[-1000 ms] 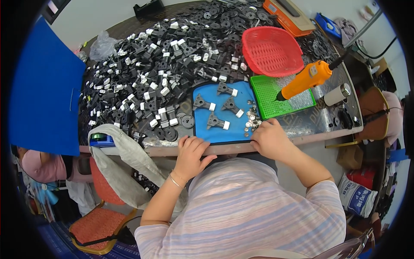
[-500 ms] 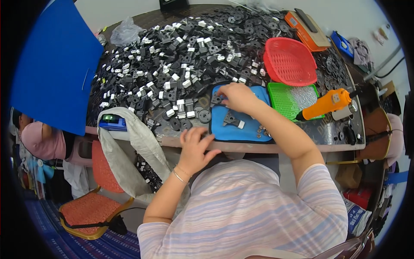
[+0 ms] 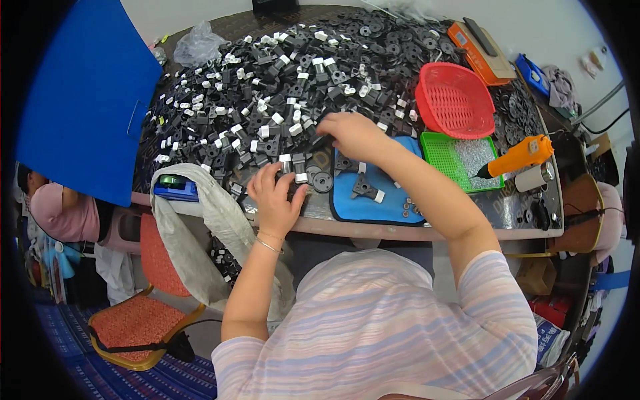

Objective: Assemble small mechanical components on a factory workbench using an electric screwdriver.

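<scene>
My left hand (image 3: 275,200) is at the near edge of the pile, fingers spread, beside a black part with a white end (image 3: 286,163) and black round discs (image 3: 323,182). My right hand (image 3: 357,137) reaches to the pile's edge just beyond the blue mat (image 3: 383,208). Its fingers curl down and together against dark parts; what they hold is hidden. Two black triangular brackets with white ends lie on the mat, the nearer bracket (image 3: 363,189) in plain view. Beside it sit several small metal pieces (image 3: 408,208).
A large heap of black and white parts (image 3: 233,100) covers the table. At the right are a red basket (image 3: 456,100), a green tray (image 3: 437,157) with small clear pieces, an orange power screwdriver (image 3: 523,155) and an orange scale (image 3: 487,53). A grey cloth sack (image 3: 230,227) hangs at the near left edge.
My right hand has moved from the mat to the pile's edge, leaving a second bracket on the mat. My left hand has moved forward and left over the near parts.
</scene>
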`<state>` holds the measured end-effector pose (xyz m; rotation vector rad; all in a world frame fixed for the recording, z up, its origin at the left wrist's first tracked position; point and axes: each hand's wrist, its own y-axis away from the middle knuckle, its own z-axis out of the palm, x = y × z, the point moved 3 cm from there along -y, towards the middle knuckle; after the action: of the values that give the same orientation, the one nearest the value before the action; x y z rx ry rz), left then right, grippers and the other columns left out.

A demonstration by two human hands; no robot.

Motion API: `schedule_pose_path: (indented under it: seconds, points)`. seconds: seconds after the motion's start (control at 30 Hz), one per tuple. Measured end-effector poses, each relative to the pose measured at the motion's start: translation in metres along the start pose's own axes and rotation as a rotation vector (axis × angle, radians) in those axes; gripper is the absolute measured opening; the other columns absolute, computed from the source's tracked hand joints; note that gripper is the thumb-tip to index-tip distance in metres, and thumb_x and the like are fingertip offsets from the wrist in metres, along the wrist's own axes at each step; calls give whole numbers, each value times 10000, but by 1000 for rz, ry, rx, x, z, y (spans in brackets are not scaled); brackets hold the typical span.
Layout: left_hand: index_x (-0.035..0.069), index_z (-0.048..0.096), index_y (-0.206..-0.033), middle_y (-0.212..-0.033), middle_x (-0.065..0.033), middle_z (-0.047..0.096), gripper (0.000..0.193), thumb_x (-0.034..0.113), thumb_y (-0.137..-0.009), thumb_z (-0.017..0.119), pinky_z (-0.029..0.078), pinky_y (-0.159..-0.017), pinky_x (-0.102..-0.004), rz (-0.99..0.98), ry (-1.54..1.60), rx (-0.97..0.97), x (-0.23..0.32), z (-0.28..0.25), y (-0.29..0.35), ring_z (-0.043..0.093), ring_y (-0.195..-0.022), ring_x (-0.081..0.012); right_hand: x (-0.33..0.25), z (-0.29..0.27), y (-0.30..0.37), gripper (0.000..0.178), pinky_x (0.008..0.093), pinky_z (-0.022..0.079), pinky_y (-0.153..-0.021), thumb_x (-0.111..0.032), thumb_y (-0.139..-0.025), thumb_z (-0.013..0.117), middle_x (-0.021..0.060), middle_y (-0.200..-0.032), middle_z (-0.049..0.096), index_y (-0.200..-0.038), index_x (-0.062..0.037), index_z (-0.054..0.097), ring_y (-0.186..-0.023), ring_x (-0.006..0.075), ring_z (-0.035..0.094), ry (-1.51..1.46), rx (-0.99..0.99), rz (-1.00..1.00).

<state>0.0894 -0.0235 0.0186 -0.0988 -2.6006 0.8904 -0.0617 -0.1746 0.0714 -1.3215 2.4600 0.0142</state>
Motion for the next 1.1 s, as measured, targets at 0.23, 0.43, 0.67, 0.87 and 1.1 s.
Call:
schedule_pose_path:
  seconds: [0.23,0.43,0.67,0.87,1.1]
  points:
    - [102,618,-924,-1153,-89,518,254,249,-736,703,265,-961,-438,-21,-1,41,-4,0,1,434,-1149,-297,6,5,-18,299,368,492,-814,-47,-728,641,62,-1025,603,-1020,-104,619,-973,264,587,-27,83,-92]
    - [98,619,-910,-1131,-86,529,233,232,-737,701,280,-942,-431,-29,13,51,-2,-1,0,447,-1135,-298,26,-60,-6,255,385,485,-800,-96,-819,595,106,-1007,649,-1066,-118,653,-939,300,611,-67,-199,-10]
    - [100,616,-911,-1125,-82,535,215,213,-745,691,283,-941,-429,-29,11,37,-2,1,0,456,-1127,-296,41,-14,3,258,382,474,-818,-123,-824,603,61,-1059,607,-1071,-161,667,-981,270,591,35,-436,34]
    - [99,613,-907,-1120,-79,536,207,210,-748,688,284,-939,-429,-40,15,42,-3,1,1,457,-1126,-295,34,-18,7,250,380,493,-781,-105,-755,654,43,-1030,598,-998,-153,683,-961,259,597,53,-260,43]
    - [100,618,-887,-1112,-85,537,206,211,-731,696,285,-935,-425,-17,26,45,0,-2,-2,460,-1121,-299,30,-20,14,262,379,503,-767,-72,-691,679,36,-1035,600,-944,-142,692,-959,254,602,183,-188,80]
